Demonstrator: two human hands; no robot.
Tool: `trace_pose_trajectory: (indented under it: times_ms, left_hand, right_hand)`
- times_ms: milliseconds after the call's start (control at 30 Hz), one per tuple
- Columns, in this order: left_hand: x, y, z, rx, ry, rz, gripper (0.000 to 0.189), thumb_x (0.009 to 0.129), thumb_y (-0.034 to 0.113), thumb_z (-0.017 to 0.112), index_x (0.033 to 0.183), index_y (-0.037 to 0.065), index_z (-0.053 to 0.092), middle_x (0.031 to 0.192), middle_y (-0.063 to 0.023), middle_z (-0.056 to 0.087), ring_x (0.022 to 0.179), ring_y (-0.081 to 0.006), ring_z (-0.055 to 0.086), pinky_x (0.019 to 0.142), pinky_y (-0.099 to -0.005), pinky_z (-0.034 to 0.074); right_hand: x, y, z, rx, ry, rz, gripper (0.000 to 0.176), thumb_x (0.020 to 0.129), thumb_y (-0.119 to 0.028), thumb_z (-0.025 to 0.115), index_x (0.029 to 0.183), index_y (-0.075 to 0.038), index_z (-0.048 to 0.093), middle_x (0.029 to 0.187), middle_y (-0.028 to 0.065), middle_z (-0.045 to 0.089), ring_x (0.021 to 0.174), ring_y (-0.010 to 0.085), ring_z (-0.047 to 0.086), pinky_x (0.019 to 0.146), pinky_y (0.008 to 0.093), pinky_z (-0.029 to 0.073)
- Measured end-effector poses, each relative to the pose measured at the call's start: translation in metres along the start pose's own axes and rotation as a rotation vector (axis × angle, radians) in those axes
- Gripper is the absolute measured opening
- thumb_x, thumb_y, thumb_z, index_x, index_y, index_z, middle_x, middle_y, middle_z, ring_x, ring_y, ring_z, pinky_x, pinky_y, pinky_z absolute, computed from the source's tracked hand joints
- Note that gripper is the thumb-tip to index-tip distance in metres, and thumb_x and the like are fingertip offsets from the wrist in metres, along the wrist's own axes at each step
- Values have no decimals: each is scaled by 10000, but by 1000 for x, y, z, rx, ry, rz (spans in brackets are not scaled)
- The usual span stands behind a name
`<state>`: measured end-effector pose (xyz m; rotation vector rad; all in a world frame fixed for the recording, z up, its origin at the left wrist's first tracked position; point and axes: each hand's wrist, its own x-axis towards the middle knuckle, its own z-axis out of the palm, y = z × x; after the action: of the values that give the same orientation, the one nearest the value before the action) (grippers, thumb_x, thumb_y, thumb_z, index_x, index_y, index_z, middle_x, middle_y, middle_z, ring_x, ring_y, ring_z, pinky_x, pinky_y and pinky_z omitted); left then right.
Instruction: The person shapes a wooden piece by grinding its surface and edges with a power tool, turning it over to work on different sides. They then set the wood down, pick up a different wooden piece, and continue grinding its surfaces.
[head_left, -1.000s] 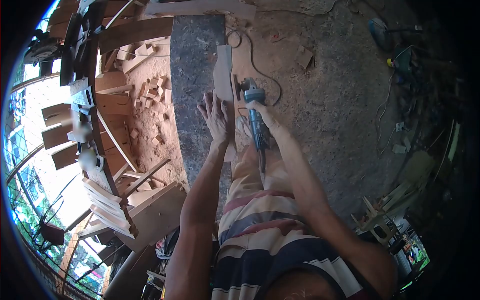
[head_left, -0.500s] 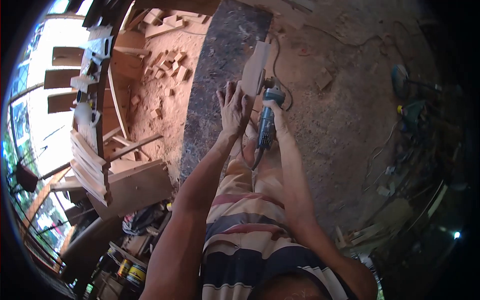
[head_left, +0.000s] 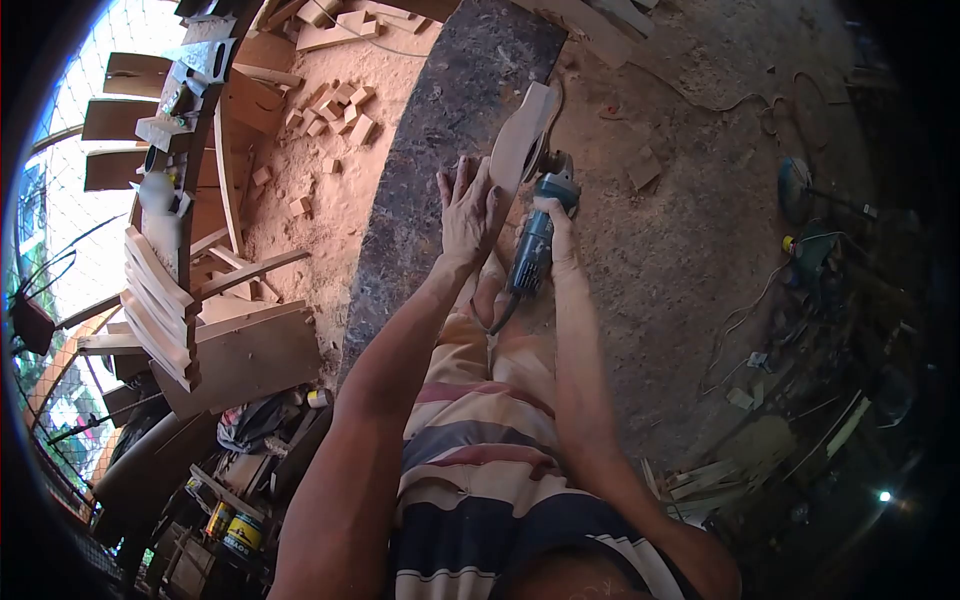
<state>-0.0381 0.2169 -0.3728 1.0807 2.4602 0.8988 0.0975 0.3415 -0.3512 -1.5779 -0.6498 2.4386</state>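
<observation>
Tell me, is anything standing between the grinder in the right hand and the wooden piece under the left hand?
Nothing visible does. The grinder, held in the right hand, has its head at the edge of the wooden piece. The left hand lies flat on the piece, beside that spot, not between.

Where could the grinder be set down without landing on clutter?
Bare dirt floor lies right of the blue angle grinder, up to the green tool. The dark speckled slab left of the left hand is bare too. Crowded: small wood offcuts and stacked planks farther left.
</observation>
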Motion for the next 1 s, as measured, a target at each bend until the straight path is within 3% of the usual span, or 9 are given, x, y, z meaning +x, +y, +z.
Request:
trace_pose_trajectory:
  times_ms: [500,700,800,900,1000]
  left_hand:
    - [0,1,0,18,-7,7,582,1170,343,461,1692,86,442,1690,-165,528,1679,-405,302,1396,-628,46]
    - [1,-2,3,47,-18,3,586,1172,359,451,1697,100,441,1705,-152,515,1681,-402,300,1396,-632,42]
    - [1,-2,3,60,-24,0,588,1176,371,435,1700,104,441,1709,-160,508,1682,-405,297,1396,-632,43]
    - [2,-1,3,71,-20,5,591,1180,382,415,1700,103,443,1712,-172,502,1684,-410,292,1397,-628,44]
    - [2,1,2,69,-26,16,595,1182,389,401,1700,99,441,1714,-181,497,1686,-415,287,1395,-629,48]
  right_hand:
    - [-7,-4,-8,-79,-8,56,468,852,-444,858,1059,-53,706,811,81,739,625,186,727,603,339,630]
    - [-20,-8,-7,-137,-3,41,442,844,-449,864,980,-51,729,775,81,742,604,188,721,608,334,617]
    - [-19,-8,-15,-183,-45,61,506,858,-439,864,1105,-36,685,828,90,719,634,202,729,589,353,647]
    - [-24,-6,-23,-250,-46,42,486,857,-420,862,1104,-38,689,822,92,722,635,203,731,590,360,649]
    - [-23,-8,-26,-212,-9,63,438,853,-444,869,988,-49,735,776,80,736,598,190,713,600,333,610]
